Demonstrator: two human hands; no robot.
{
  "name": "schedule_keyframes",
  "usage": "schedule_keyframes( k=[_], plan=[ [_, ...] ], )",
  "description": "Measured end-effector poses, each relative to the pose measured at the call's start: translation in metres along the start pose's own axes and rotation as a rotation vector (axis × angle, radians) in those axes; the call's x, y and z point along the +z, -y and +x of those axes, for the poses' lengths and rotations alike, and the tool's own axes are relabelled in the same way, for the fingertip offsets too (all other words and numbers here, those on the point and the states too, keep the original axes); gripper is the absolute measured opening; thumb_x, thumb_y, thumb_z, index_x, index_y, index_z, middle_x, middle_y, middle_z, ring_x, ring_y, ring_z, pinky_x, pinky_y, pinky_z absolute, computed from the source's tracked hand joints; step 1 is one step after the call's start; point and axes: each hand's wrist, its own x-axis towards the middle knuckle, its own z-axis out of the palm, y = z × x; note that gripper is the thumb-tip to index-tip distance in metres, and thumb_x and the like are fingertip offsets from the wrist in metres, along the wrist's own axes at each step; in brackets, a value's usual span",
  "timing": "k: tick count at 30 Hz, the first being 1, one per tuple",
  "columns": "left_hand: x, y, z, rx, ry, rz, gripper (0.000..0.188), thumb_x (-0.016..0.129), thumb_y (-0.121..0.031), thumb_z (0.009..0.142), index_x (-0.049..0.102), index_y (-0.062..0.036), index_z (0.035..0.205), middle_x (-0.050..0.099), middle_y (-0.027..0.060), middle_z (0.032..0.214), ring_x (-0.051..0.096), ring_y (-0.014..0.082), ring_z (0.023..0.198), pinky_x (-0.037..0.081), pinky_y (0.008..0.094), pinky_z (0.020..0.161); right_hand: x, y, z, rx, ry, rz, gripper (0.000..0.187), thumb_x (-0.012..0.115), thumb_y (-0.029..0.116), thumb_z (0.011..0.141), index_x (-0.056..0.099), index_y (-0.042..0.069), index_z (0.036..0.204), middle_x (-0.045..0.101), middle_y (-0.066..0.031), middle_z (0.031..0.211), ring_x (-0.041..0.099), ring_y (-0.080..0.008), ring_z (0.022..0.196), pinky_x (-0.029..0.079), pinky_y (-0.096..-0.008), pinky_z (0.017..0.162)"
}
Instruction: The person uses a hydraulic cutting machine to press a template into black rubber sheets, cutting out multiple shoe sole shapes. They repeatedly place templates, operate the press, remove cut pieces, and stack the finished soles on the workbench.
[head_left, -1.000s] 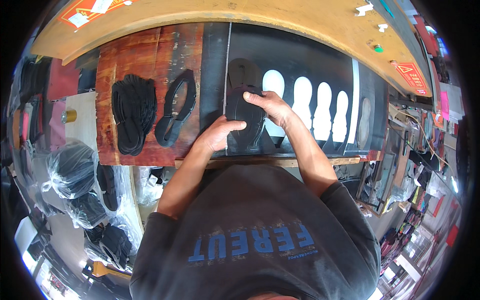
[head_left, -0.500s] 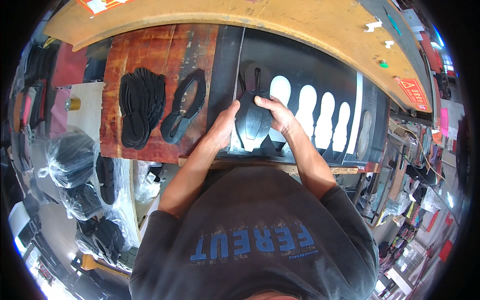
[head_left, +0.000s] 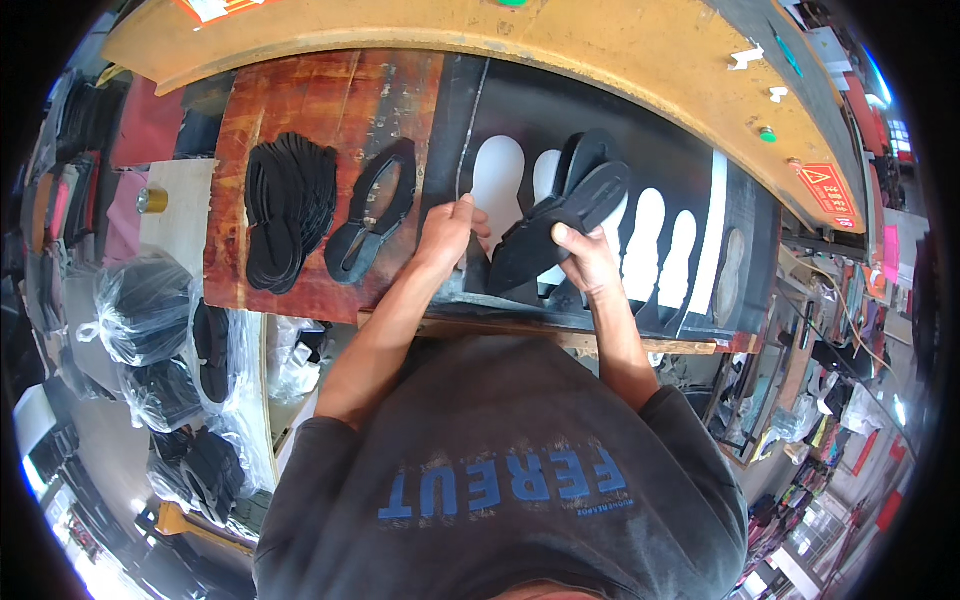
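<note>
My right hand (head_left: 590, 262) grips several black sole-shaped pieces (head_left: 560, 215), thumb on top. They fan out tilted over the black sheet, and the fingers beneath are partly hidden. Just left of them, my left hand (head_left: 446, 238) is open with its fingers apart, beside a white sole-shaped area (head_left: 498, 178) in the black sheet (head_left: 640, 130). I see nothing held in it. More white sole-shaped areas run in a row to the right, some covered by the pieces.
On the reddish-brown board (head_left: 310, 90) at left lie a stack of black sole-shaped pieces (head_left: 285, 215) and a hollow black sole-shaped frame (head_left: 370, 215). A yellow machine beam (head_left: 450, 25) spans the far side. Bagged black pieces (head_left: 150, 310) sit at lower left.
Both hands were on a dark rounded thing over the sheet's left part. Now my right hand holds the sole-shaped pieces farther right, my left hand has let go, and a white area is uncovered.
</note>
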Motion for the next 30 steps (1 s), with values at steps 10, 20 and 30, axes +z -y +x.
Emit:
schedule_keyframes(
  k=[10,20,30],
  plan=[
    [0.013,-0.026,-0.010,1.239,-0.035,1.314,0.051,0.077,-0.038,0.098,0.067,-0.0227,0.145,0.052,0.0155,0.163,0.039,0.0424,0.157,0.032,0.0554,0.129,0.029,-0.017,-0.078,-0.107,-0.105,-0.516,0.035,0.089,0.018,0.094,0.074,-0.001,0.119,0.076,-0.0092,0.111,0.070,-0.0200,0.106,0.057,-0.0360,0.098],
    [0.012,0.002,0.028,1.233,0.126,1.602,0.042,0.050,-0.045,0.112,0.065,-0.0365,0.151,0.041,0.0065,0.173,0.025,0.0311,0.165,0.010,0.0604,0.134,0.086,0.024,-0.148,-0.019,-0.076,-0.448,0.031,0.077,0.011,0.101,0.071,0.002,0.130,0.072,-0.0213,0.133,0.067,-0.0308,0.129,0.052,-0.0444,0.114],
    [0.014,0.004,0.027,1.264,0.084,1.494,0.035,0.060,-0.039,0.109,0.072,-0.0356,0.142,0.049,0.0037,0.167,0.033,0.0289,0.161,0.017,0.0579,0.133,0.073,0.043,-0.159,-0.300,-0.107,-0.382,0.046,0.088,0.027,0.095,0.071,-0.003,0.125,0.075,-0.0304,0.123,0.073,-0.0408,0.119,0.058,-0.0526,0.106]
  ],
)
